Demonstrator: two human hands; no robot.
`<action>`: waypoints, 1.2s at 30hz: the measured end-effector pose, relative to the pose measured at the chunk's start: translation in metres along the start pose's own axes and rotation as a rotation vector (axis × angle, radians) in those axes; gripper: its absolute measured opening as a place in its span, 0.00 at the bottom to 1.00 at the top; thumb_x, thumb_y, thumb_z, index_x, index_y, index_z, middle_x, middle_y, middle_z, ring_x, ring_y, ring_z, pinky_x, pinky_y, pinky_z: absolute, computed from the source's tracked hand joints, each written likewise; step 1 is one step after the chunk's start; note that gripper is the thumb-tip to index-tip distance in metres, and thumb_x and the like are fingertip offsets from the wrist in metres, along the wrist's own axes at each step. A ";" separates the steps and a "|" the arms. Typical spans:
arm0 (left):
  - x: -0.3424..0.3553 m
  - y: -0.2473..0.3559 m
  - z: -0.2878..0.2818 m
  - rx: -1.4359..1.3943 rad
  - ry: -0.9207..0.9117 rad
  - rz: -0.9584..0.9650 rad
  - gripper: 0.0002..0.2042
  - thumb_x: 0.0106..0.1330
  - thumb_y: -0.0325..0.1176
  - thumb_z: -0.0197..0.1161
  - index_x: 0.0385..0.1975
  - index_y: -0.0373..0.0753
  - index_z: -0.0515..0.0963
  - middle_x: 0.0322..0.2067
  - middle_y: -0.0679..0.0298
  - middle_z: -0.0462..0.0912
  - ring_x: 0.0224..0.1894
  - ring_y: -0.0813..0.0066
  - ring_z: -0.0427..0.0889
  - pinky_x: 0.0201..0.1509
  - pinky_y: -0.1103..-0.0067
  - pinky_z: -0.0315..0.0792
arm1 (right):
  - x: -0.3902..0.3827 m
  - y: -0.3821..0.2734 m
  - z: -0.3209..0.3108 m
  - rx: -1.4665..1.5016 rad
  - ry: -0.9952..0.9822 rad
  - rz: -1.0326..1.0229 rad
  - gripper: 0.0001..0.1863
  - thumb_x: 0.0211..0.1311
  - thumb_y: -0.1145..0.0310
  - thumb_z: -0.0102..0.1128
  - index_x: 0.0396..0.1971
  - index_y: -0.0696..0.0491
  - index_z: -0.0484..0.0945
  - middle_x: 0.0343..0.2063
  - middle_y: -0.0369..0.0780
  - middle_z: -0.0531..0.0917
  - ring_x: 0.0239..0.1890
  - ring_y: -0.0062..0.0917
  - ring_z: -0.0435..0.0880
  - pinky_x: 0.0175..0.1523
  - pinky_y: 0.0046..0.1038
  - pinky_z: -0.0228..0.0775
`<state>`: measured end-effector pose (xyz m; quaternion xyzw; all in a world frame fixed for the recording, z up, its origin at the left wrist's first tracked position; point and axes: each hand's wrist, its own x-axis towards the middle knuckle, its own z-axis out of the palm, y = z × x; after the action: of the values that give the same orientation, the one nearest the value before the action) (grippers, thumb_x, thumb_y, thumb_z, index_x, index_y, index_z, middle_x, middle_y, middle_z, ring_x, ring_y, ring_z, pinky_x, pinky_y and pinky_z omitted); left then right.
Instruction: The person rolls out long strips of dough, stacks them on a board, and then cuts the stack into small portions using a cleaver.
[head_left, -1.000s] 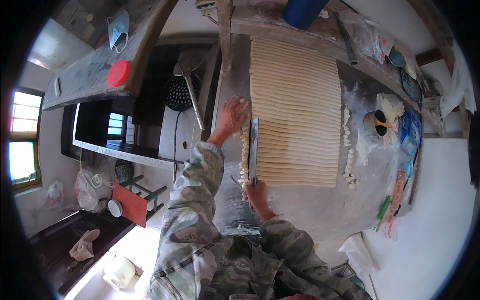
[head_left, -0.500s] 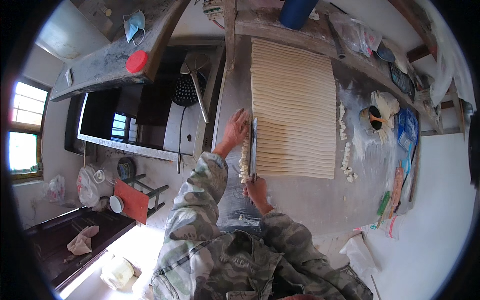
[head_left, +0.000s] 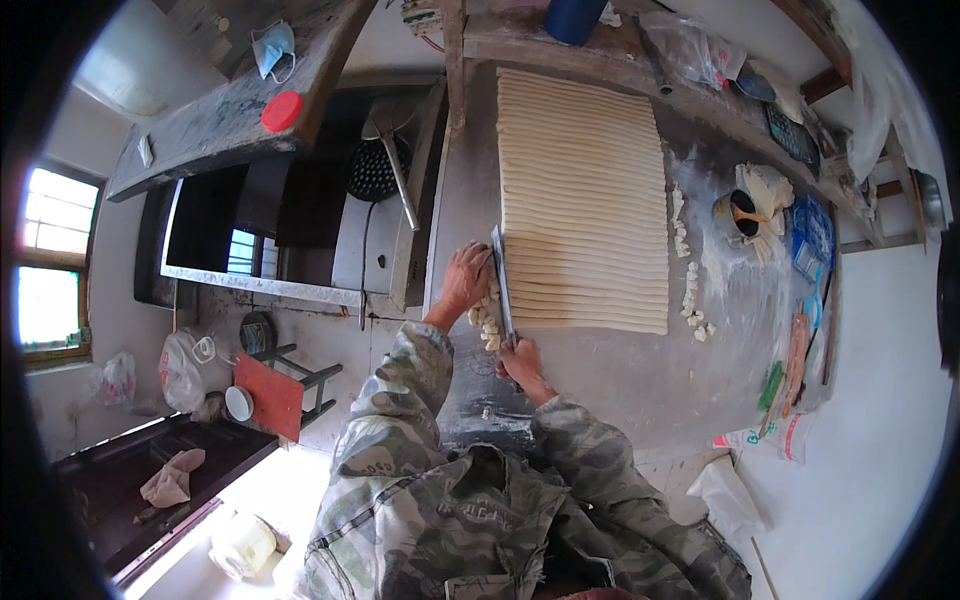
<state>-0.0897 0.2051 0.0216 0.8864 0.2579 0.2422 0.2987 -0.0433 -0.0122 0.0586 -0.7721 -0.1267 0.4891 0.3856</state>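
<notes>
Gripping knife [head_left: 503, 285] beside dough strips [head_left: 583, 205]

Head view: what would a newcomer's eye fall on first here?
A broad block of pale dough strips, laid side by side, dominates the table right of centre. At its left edge, the right hand grips a long blade, with the left hand just left of it, by small dough pieces. A bright red lid stands out on the upper-left ledge.
</notes>
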 end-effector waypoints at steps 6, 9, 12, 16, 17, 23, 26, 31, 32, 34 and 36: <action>-0.078 0.023 -0.014 0.031 0.036 -0.078 0.23 0.64 0.35 0.57 0.59 0.34 0.74 0.60 0.50 0.74 0.67 0.46 0.67 0.70 0.56 0.58 | -0.040 0.026 -0.018 -0.141 -0.127 0.074 0.08 0.60 0.75 0.60 0.36 0.63 0.79 0.22 0.44 0.83 0.19 0.27 0.85 0.23 0.30 0.82; -0.109 0.042 -0.016 0.018 0.036 -0.139 0.25 0.64 0.36 0.59 0.60 0.33 0.72 0.62 0.49 0.72 0.68 0.46 0.65 0.72 0.56 0.56 | -0.059 0.036 -0.036 -0.194 -0.134 0.063 0.06 0.59 0.74 0.59 0.33 0.61 0.80 0.18 0.42 0.82 0.18 0.27 0.85 0.23 0.30 0.81; -0.133 0.062 -0.017 0.034 0.026 -0.166 0.27 0.64 0.38 0.60 0.62 0.33 0.70 0.65 0.50 0.69 0.70 0.47 0.62 0.73 0.56 0.54 | -0.068 0.047 -0.060 -0.284 -0.169 0.068 0.07 0.59 0.74 0.57 0.34 0.60 0.80 0.18 0.42 0.83 0.20 0.27 0.86 0.26 0.30 0.81; -0.157 0.088 -0.015 0.096 -0.011 -0.199 0.33 0.62 0.45 0.63 0.65 0.33 0.67 0.67 0.49 0.66 0.71 0.44 0.59 0.73 0.54 0.53 | -0.068 0.057 -0.096 -0.459 -0.258 0.001 0.09 0.59 0.74 0.55 0.36 0.62 0.81 0.19 0.42 0.83 0.20 0.26 0.86 0.27 0.30 0.80; -0.164 0.094 -0.013 0.110 -0.020 -0.215 0.34 0.62 0.47 0.63 0.65 0.33 0.66 0.68 0.49 0.65 0.72 0.43 0.58 0.73 0.53 0.52 | -0.068 0.057 -0.104 -0.520 -0.277 -0.031 0.09 0.59 0.73 0.55 0.35 0.62 0.81 0.18 0.42 0.83 0.19 0.26 0.85 0.27 0.30 0.80; -0.191 0.145 0.027 0.160 0.017 -0.263 0.38 0.61 0.50 0.64 0.67 0.31 0.64 0.69 0.44 0.61 0.73 0.41 0.55 0.74 0.51 0.50 | -0.055 0.087 -0.162 -0.804 -0.309 -0.286 0.08 0.53 0.71 0.56 0.28 0.59 0.81 0.16 0.45 0.83 0.20 0.35 0.86 0.33 0.37 0.79; -0.208 0.172 0.066 0.193 0.064 -0.309 0.38 0.59 0.49 0.65 0.67 0.33 0.63 0.70 0.44 0.58 0.74 0.42 0.53 0.74 0.50 0.48 | -0.059 0.080 -0.201 -0.856 -0.386 -0.238 0.08 0.50 0.71 0.56 0.25 0.59 0.81 0.18 0.48 0.83 0.24 0.44 0.85 0.36 0.43 0.78; -0.199 0.235 0.137 0.214 0.101 -0.336 0.36 0.59 0.47 0.66 0.64 0.32 0.65 0.69 0.41 0.59 0.73 0.40 0.54 0.73 0.49 0.49 | -0.059 0.117 -0.285 -0.936 -0.263 -0.549 0.08 0.48 0.69 0.56 0.24 0.58 0.81 0.22 0.53 0.82 0.29 0.53 0.83 0.37 0.48 0.75; -0.196 0.248 0.152 0.221 0.099 -0.333 0.36 0.59 0.46 0.66 0.64 0.32 0.66 0.69 0.41 0.59 0.73 0.40 0.54 0.73 0.49 0.49 | -0.058 0.124 -0.305 -0.924 -0.267 -0.532 0.08 0.48 0.69 0.56 0.24 0.58 0.80 0.22 0.53 0.82 0.30 0.53 0.83 0.37 0.49 0.74; -0.190 0.277 0.182 0.222 0.069 -0.331 0.35 0.59 0.44 0.67 0.63 0.32 0.66 0.68 0.41 0.60 0.73 0.41 0.54 0.72 0.48 0.50 | -0.057 0.137 -0.351 -0.904 -0.275 -0.495 0.08 0.48 0.68 0.56 0.23 0.58 0.80 0.23 0.54 0.82 0.30 0.53 0.83 0.37 0.50 0.73; -0.183 0.301 0.212 0.212 0.035 -0.301 0.34 0.59 0.43 0.67 0.63 0.33 0.66 0.68 0.41 0.60 0.73 0.41 0.54 0.72 0.48 0.50 | -0.062 0.149 -0.399 -0.897 -0.266 -0.501 0.09 0.48 0.68 0.56 0.24 0.58 0.80 0.23 0.54 0.81 0.29 0.54 0.81 0.37 0.50 0.73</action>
<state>-0.0098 -0.1981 0.0190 0.8599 0.4170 0.1817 0.2318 0.2394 -0.3362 0.0816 -0.7386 -0.5517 0.3735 0.1030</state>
